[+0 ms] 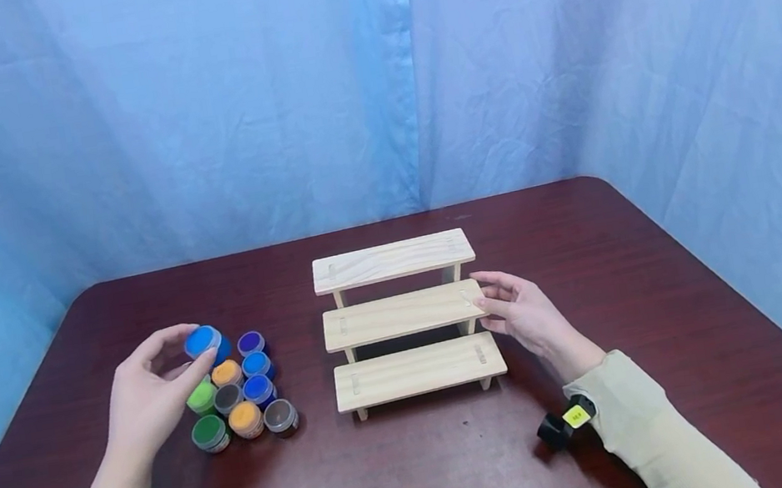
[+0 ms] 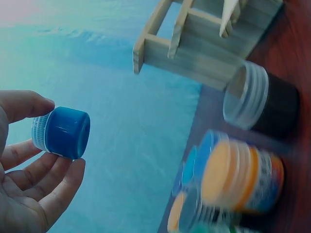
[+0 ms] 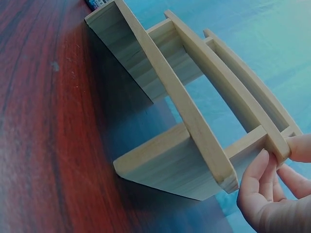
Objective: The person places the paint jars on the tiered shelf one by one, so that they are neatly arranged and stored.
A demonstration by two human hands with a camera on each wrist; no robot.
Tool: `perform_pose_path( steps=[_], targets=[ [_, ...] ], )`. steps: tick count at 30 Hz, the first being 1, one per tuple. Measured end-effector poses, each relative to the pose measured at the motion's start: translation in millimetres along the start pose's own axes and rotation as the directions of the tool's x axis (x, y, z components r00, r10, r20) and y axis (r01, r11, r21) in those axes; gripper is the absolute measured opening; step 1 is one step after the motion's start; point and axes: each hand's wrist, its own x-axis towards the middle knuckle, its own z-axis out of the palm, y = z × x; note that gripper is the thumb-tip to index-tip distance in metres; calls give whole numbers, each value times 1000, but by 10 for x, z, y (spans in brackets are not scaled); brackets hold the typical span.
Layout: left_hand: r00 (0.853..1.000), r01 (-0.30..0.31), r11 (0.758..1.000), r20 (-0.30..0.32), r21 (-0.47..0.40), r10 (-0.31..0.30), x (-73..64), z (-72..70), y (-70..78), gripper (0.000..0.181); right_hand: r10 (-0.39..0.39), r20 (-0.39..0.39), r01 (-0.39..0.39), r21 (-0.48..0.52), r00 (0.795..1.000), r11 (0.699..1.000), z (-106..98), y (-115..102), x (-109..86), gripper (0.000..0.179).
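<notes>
My left hand (image 1: 147, 390) pinches a small blue paint jar (image 2: 69, 132) between thumb and fingers, raised above a cluster of paint jars at the left. In the left wrist view the jar lies sideways in the fingertips, its ribbed clear lid toward the palm. A three-tier wooden step shelf (image 1: 401, 314) stands at the middle of the table. At its right side, my right hand (image 1: 523, 313) grips the end of the middle board (image 3: 233, 87), thumb on top and fingers beneath.
Several jars stand close together: dark green (image 1: 210, 433), light green (image 1: 202, 399), orange (image 1: 246, 418), dark grey (image 1: 281, 417), purple (image 1: 251, 343) and blue (image 1: 259, 390). The dark red table (image 1: 678, 336) meets blue curtains (image 1: 228, 116) at the back and sides.
</notes>
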Motion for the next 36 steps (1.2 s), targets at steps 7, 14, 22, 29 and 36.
perform_pose_path(
  steps=[7, 14, 22, 29, 36],
  targets=[
    [998, -42, 999, 44, -28, 43, 21, 77, 557, 41, 2, -3, -2, -5, 1000, 1000, -2, 13, 0, 54],
    [996, -21, 997, 85, -75, 28, 150, 232, 716, 41, -3, -5, 3, -13, 1000, 1000, 5, 7, -4, 53],
    [995, -21, 990, 92, -138, 34, 277, 467, 940, 40, 13, -21, -14, -35, 1000, 999, -26, 14, 15, 53],
    [991, -49, 973, 111, -226, 75, 344, 735, 1069, 37, 35, -14, -35, -7, 999, 999, -56, 32, 7, 56],
    [985, -67, 948, 133, -312, 113, 472, 1024, 1267, 37, 18, -17, -19, -44, 1000, 999, -91, 13, -17, 54]
  ],
)
